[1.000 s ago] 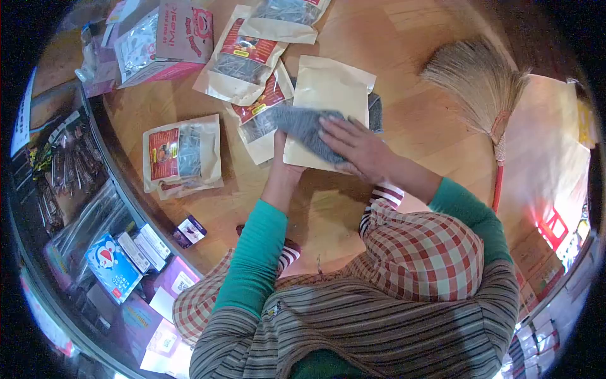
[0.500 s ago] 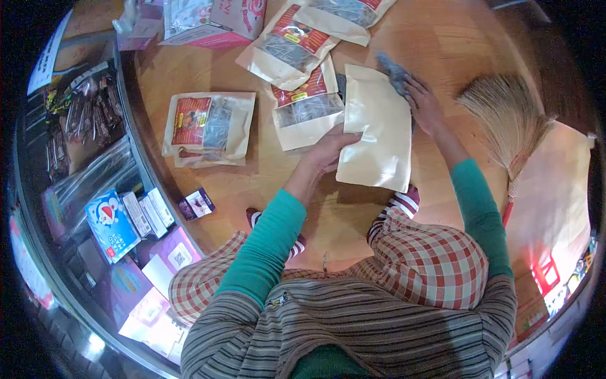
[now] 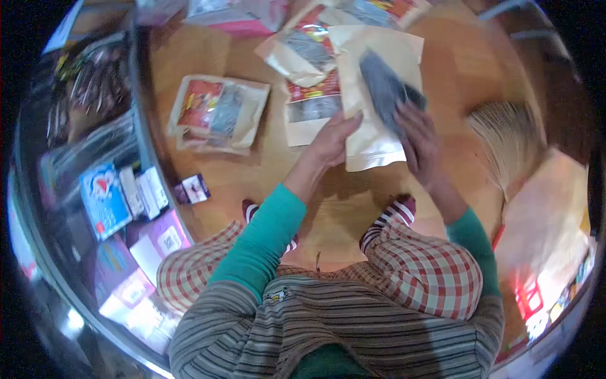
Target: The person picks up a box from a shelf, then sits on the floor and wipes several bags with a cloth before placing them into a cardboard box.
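Note:
A cream-coloured packet (image 3: 366, 142) is held up in front of me, its plain side towards me. My left hand (image 3: 331, 142) grips its left edge, thumb on top. My right hand (image 3: 420, 139) is closed on a dark grey cloth (image 3: 380, 82), which lies across the packet's face; both are blurred by motion. Behind the packet, similar packets with red labels and clear windows overlap on the wooden floor, one packet (image 3: 314, 107) close to my left hand. A separate labelled packet (image 3: 221, 114) lies further left.
A broom (image 3: 508, 139) lies to the right. Along the left stands a display case (image 3: 142, 120) with packaged goods and a blue box (image 3: 105, 201). A small purple card (image 3: 191, 189) lies on the floor beside it. A pink-and-white box (image 3: 243, 16) stands at the back.
My right hand has brought the cloth from beyond the packet's right edge onto its face. My left hand keeps its grip. The whole view has shifted slightly.

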`<action>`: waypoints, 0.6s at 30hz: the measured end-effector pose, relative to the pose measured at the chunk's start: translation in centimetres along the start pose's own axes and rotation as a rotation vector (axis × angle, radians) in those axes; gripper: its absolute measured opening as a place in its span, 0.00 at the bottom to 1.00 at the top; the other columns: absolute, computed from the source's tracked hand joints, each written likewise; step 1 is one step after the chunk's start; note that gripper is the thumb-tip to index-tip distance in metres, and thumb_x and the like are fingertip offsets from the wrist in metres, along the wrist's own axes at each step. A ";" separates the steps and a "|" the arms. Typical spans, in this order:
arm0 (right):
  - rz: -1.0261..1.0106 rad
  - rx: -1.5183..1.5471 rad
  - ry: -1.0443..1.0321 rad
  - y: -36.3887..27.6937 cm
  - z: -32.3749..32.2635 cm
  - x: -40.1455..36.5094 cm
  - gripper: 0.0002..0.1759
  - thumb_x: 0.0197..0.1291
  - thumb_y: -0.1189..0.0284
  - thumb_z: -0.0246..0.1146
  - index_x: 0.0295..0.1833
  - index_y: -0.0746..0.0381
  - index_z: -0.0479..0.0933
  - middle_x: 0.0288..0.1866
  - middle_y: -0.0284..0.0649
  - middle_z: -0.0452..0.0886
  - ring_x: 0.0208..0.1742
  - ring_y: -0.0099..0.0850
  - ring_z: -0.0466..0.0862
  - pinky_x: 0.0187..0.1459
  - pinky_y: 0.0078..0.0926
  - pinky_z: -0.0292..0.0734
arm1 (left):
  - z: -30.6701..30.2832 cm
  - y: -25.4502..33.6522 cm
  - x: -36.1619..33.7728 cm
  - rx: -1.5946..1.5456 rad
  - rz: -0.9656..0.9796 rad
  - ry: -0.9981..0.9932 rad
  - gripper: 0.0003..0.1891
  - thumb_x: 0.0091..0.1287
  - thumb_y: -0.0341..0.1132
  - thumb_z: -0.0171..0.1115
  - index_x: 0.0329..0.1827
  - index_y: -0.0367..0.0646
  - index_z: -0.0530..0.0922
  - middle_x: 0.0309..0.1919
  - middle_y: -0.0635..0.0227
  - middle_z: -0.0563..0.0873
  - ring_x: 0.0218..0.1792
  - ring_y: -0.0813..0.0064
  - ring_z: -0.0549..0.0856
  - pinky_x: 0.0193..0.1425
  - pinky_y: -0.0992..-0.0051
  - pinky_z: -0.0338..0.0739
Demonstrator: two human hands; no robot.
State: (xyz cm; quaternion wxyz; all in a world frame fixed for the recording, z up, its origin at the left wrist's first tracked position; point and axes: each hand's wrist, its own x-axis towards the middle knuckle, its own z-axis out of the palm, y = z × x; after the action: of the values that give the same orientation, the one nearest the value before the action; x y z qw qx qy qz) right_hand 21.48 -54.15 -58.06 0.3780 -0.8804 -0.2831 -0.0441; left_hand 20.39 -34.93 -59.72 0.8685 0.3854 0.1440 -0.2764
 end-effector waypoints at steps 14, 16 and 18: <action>0.771 0.653 0.333 1.0 -3.0 -1.7 0.14 0.63 0.68 0.43 0.39 0.67 0.70 0.23 0.41 0.76 0.13 0.22 0.71 0.15 0.16 0.66 | -4.8 23.7 -9.6 1.216 0.574 0.435 0.15 0.61 0.34 0.51 0.50 0.40 0.70 0.44 0.68 0.76 0.43 0.79 0.75 0.47 0.79 0.68; 0.743 0.616 0.311 1.4 -2.8 -2.0 0.15 0.63 0.67 0.43 0.39 0.67 0.70 0.23 0.41 0.76 0.13 0.22 0.71 0.15 0.16 0.66 | 0.2 26.3 -9.9 1.646 0.545 0.182 0.18 0.61 0.33 0.50 0.55 0.45 0.65 0.51 0.61 0.72 0.50 0.67 0.71 0.54 0.67 0.63; 0.773 0.536 0.281 2.0 -2.1 -2.8 0.15 0.63 0.66 0.43 0.39 0.67 0.70 0.22 0.41 0.76 0.13 0.21 0.71 0.14 0.16 0.66 | -0.4 27.3 -10.6 1.914 0.485 0.041 0.18 0.62 0.31 0.46 0.56 0.43 0.64 0.50 0.59 0.72 0.52 0.64 0.71 0.54 0.62 0.65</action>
State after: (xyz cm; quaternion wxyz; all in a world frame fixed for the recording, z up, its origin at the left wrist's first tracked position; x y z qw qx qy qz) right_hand 20.47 -58.03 -58.70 0.6145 -0.7783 0.1166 0.0553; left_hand 27.98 -15.66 -38.98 0.2210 0.9491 -0.2081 -0.0840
